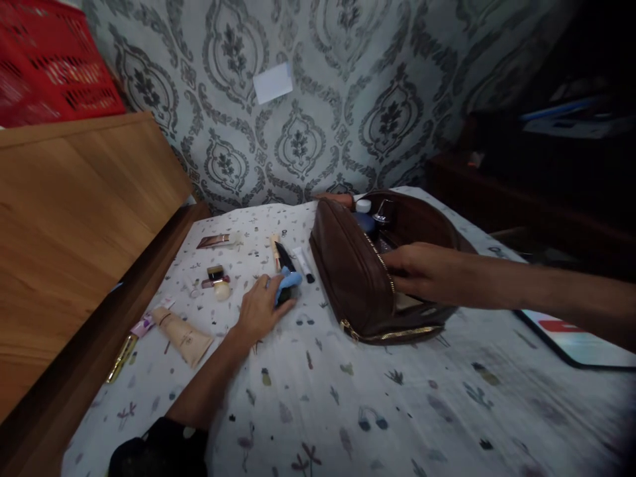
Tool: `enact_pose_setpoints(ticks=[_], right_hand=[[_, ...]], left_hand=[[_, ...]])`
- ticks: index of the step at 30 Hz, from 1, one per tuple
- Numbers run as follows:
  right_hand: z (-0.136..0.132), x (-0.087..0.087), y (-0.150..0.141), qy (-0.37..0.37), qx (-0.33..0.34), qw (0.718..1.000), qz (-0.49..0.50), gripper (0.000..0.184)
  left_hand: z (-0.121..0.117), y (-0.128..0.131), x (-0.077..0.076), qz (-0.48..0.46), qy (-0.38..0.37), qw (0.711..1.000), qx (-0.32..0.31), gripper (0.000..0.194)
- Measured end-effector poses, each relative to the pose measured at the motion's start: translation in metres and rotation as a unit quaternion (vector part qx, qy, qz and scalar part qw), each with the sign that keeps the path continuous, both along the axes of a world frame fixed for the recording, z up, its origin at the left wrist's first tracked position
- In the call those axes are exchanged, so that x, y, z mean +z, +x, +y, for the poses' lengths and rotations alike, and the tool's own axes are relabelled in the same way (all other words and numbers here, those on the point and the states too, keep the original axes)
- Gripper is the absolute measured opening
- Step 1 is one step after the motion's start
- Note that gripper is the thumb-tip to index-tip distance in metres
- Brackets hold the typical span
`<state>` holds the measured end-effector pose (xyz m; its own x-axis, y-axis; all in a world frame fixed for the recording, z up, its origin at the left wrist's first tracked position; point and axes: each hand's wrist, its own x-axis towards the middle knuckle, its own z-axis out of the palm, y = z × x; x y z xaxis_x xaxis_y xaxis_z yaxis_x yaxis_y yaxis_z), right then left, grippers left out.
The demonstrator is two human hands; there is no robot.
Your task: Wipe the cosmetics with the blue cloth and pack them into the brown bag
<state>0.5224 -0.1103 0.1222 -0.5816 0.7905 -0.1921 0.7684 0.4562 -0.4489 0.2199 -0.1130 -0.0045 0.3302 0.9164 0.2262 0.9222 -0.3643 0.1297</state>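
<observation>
A brown zipped pouch (355, 278) stands open on a printed bedsheet (348, 411), with bottles (364, 213) showing inside it. My right hand (427, 271) reaches into the pouch's mouth, fingers bent over the zip edge; what they hold, if anything, is hidden. My left hand (258, 308) rests on the sheet to the pouch's left, fingers closed round a light blue item (289, 283) lying over a black tube (284, 260).
Cosmetics lie scattered on the sheet: a beige tube (185, 338), a gold tube (120, 358), a small white tube (303, 263), a palette (213, 241). A wooden headboard (74, 225) rises at left with a red crate (50, 63) behind. A tablet (576, 341) lies at right.
</observation>
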Motion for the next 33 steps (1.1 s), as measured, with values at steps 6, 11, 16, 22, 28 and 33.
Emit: enact_pose_setpoints(ticks=[6,11,16,22,28,33], right_hand=[[-0.017,0.0,0.003,0.071,-0.009,0.997,0.035,0.026],[-0.03,0.007,0.007,0.102,-0.03,0.994,0.023,0.033],[-0.044,0.001,0.01,0.2,-0.065,0.977,0.028,0.033],[-0.047,-0.021,0.014,0.308,-0.07,0.948,0.04,0.028],[-0.06,-0.028,0.013,0.419,-0.1,0.897,0.103,0.024],[-0.111,-0.052,-0.039,0.454,-0.093,0.834,0.299,0.017]], left_hand=[[0.001,-0.002,0.005,-0.003,-0.01,0.998,0.065,0.031],[0.001,-0.008,0.003,-0.048,-0.015,0.996,0.071,0.033],[-0.002,-0.006,0.0,-0.126,-0.025,0.99,0.06,0.04],[-0.011,0.0,-0.002,-0.204,-0.057,0.977,0.011,0.046],[-0.012,-0.001,-0.003,-0.258,-0.071,0.964,-0.006,0.046],[-0.014,-0.001,0.0,-0.332,-0.06,0.941,-0.035,0.045]])
